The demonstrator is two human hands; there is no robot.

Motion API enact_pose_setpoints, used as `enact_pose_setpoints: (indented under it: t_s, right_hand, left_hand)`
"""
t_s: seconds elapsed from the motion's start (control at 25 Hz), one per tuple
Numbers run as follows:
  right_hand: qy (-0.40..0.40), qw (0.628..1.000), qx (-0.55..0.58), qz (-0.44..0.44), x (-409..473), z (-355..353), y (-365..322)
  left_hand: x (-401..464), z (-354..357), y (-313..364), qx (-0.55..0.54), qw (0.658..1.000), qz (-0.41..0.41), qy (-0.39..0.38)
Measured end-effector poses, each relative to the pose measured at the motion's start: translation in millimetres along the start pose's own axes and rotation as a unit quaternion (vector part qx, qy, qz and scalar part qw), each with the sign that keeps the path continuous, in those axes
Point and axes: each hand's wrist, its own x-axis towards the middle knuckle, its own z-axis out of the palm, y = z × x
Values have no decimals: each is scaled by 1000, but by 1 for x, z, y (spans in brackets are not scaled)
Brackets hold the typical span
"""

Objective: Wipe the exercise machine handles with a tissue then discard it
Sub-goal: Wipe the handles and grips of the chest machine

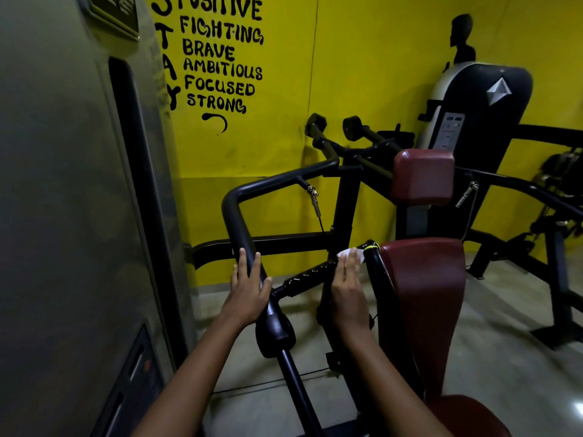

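At far left a grey shroud (63,184) of a weight stack is filling the frame edge; a plaque at its top is too dark to read. Beside it, the left hand (247,291) is resting on the bent black bar (235,216), fingers straight and laid along the tube, thumb on its other side; the hand is bracing, not gripping. On the yellow wall (362,74) behind, painted black lettering is reading "POSITIVE, FIGHTING, BRAVE, AMBITIOUS, FOCUSED, STRONG", with large letters running down its left that appear to spell "STAY".

At centre, the ribbed handle (307,274) is running up and to the right from the bar's joint. The right hand (347,288) is lying over its upper end, fingers extended and close together, pressing the tissue (348,255) against the handle; whether the thumb is curling beneath cannot be told. The tissue is showing as a small white wad just past the fingertips, next to a yellow band (372,247) at the handle's end.

Judged from its look, the tissue is handling as light, soft and easily torn; it is likely snagging on the ribs, so holding it bunched under flat fingers, with pressure spread, is suiting it better than pinching a corner. The handle itself is rigid and fixed.

To the right, two maroon pads (422,178) are standing one above the other. Further right, a second machine (482,99) is bearing a pale triangular emblem and a small panel, its print illegible.
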Motion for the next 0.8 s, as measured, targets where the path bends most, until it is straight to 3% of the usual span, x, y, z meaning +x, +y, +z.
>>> enact_pose_setpoints:
  t_s: [0.16, 0.4, 0.64, 0.8]
  right_hand:
    - [2, 996, 41, 77, 11, -2, 1]
    - [36, 994, 42, 94, 12, -4, 2]
    - [17, 999, 9, 35, -5, -6, -21]
    - [3, 993, -19, -112, -19, 1, -52]
  left_hand:
    - [0, 0, 0, -2, 1000, 3, 1]
    - [-1, 0, 1, -6, 1000, 0, 2]
    - [0, 0, 1, 3, 1000, -1, 1]
    - [-5, 1, -1, 20, 1000, 10, -4]
